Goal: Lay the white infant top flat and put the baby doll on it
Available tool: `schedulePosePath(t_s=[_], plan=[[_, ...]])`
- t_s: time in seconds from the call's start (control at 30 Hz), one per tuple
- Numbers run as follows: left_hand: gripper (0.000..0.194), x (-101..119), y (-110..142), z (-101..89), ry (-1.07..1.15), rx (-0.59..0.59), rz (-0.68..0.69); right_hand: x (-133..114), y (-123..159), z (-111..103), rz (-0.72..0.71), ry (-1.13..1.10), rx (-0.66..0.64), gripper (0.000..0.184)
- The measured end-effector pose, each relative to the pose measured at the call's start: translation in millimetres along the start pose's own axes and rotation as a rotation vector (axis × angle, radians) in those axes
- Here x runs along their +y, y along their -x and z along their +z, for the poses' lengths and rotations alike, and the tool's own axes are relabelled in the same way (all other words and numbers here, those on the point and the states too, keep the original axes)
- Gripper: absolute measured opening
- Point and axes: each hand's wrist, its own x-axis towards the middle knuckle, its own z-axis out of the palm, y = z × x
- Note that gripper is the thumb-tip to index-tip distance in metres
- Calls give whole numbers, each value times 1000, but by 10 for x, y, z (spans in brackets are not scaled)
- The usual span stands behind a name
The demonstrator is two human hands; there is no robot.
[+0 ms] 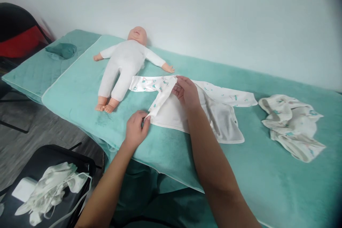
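Observation:
A white baby shirt (171,110) with small green and pink prints lies spread on the green bed, its front opened out and both sleeves stretched sideways. My left hand (136,128) pinches the lower left corner of its front panel. Higher up, near the neckline, my right hand (187,92) is closed on the panel's upper edge. Part of the shirt is hidden behind my right forearm. Just beyond the left sleeve lies a baby doll (125,58) in a white body suit, on its back with arms spread.
Crumpled printed baby clothing (294,124) lies on the bed (280,181) at the right. A pale wall (213,14) runs behind it. At lower left, a black chair (53,153) carries a cloth (56,181), a white box (24,189) and a cable. Another chair (16,17) stands at far left.

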Motion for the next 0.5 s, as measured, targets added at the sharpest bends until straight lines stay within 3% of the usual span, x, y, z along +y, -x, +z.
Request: schedulePosePath(t_s=[0.17, 0.3, 0.43, 0.5], plan=[[11, 6, -7, -7, 23, 163, -171, 34, 69, 79, -77, 71, -204, 37], [20, -9, -11, -10, -37, 249, -89, 150, 23, 75, -146, 196, -297, 35], [24, 21, 0, -17, -196, 228, 85, 247, -79, -5, -252, 406, -103, 21], [24, 53, 2, -25, -241, 159, 162, 279, -121, -51, -293, 580, 14, 15]])
